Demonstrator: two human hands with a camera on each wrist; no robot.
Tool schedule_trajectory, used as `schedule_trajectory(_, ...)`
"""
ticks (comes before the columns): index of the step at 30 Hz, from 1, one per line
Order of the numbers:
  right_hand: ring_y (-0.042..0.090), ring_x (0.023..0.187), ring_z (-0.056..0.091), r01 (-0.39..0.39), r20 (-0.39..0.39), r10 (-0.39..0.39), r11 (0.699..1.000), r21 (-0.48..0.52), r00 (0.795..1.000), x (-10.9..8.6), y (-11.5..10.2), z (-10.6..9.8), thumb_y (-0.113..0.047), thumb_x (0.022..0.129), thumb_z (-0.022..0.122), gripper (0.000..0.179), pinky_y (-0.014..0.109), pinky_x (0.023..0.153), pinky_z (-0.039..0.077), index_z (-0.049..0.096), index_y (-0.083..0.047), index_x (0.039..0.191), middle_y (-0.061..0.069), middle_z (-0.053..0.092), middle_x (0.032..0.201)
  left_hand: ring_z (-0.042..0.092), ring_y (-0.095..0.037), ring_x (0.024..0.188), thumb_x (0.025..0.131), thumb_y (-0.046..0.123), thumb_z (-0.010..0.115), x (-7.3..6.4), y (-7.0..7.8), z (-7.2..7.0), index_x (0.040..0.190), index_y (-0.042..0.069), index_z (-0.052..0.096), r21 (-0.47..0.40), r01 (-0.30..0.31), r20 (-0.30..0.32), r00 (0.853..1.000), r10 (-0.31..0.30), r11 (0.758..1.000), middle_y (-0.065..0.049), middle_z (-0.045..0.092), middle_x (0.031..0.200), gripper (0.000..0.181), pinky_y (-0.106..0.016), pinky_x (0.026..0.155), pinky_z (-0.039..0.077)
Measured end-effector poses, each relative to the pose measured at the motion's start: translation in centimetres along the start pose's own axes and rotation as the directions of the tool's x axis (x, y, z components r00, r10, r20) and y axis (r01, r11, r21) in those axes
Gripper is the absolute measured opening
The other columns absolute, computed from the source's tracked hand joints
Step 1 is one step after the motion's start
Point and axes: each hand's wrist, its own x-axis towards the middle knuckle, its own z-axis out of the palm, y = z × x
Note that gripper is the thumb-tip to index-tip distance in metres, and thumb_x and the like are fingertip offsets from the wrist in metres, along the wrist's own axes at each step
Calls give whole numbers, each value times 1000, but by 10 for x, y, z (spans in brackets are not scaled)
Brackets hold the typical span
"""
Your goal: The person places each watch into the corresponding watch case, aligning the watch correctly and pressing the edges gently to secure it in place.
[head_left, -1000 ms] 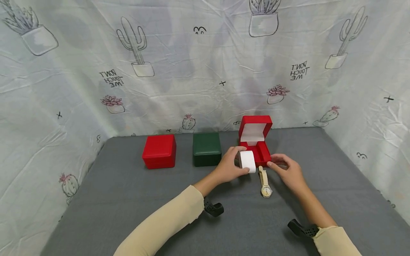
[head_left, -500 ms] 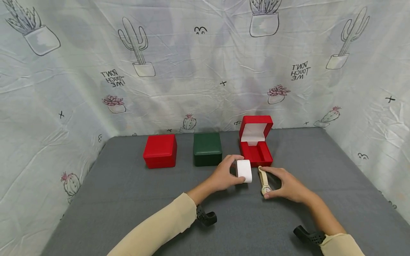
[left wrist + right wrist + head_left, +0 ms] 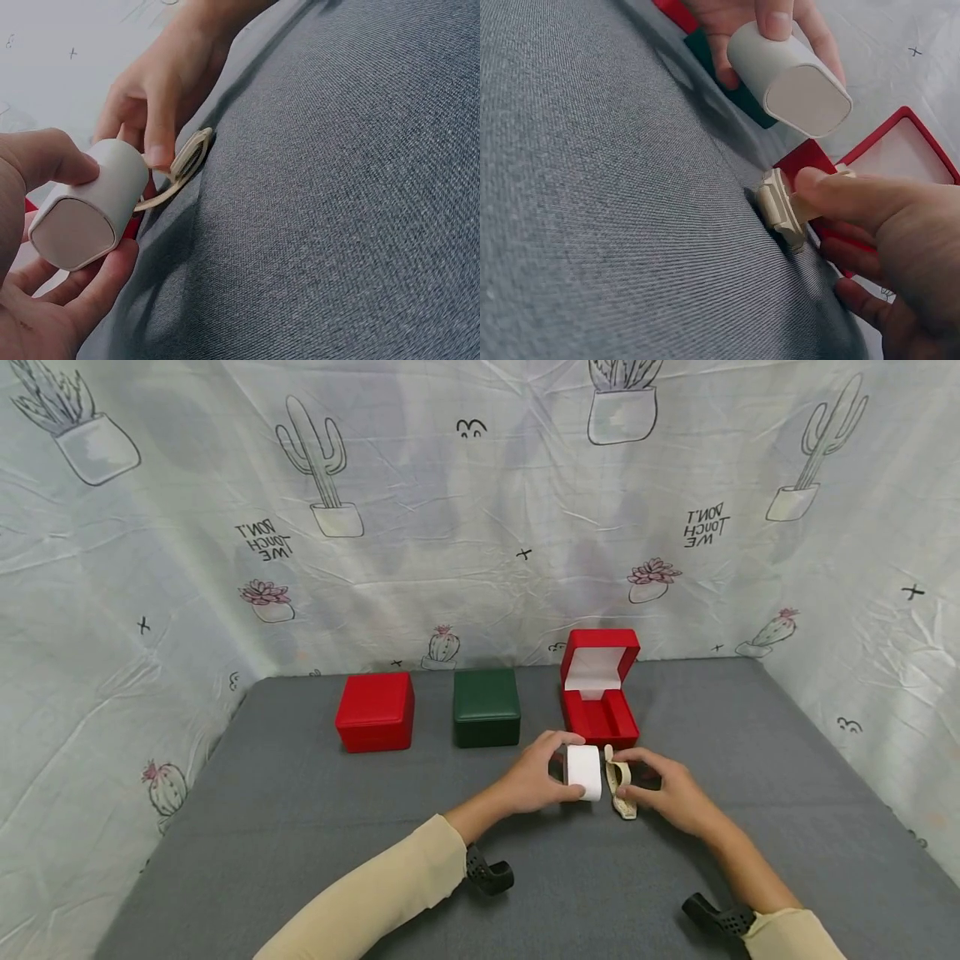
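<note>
My left hand (image 3: pixel 531 777) grips a white watch cushion (image 3: pixel 583 772) between thumb and fingers, just above the cloth. In the left wrist view the cushion's rounded-square end faces the camera. Right beside it, my right hand (image 3: pixel 671 789) pinches the strap of a cream wristwatch (image 3: pixel 626 808). The watch (image 3: pixel 778 210) sits low over the cloth, its case tilted on edge in the right wrist view, the dial not readable. Behind both hands stands an open red watch box (image 3: pixel 596 714) with a white-lined lid raised and a red inside.
A closed green box (image 3: pixel 486 708) stands left of the open one. Farther left is a closed red box (image 3: pixel 375 714). Grey cloth (image 3: pixel 300 843) covers the table, and a cactus-print curtain (image 3: pixel 420 485) hangs behind and at the sides.
My left hand has drawn the white cushion from before the box toward me, then slightly right to the watch. My right hand has left the box's corner and taken hold of the wristwatch's strap.
</note>
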Motion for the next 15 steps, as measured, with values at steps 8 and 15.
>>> schedule_trajectory(8, -4, 91, 58, 84, -129, -64, 983, 163, 990, 6, 5, 0, -9, 84, 73, 26, 18, 78, 52, 65, -10, 110, 5, 67, 103, 55, -16, 113, 82, 18, 77, -1, 0, 0, 135, 24, 49, -34, -7, 45, 999, 8, 999, -1, 50, 133, 60, -18, 78, 53)
schedule_trajectory(15, 0, 83, 64, 46, -117, -2, 926, 376, 993, 10, 6, 1, -6, 90, 66, 21, 19, 72, 57, 62, 2, 109, -10, 63, 99, 51, -14, 121, 82, 10, 76, 3, -3, -1, 134, 27, 50, -177, -28, 169, 984, 59, 984, 4, 47, 137, 61, -20, 83, 55)
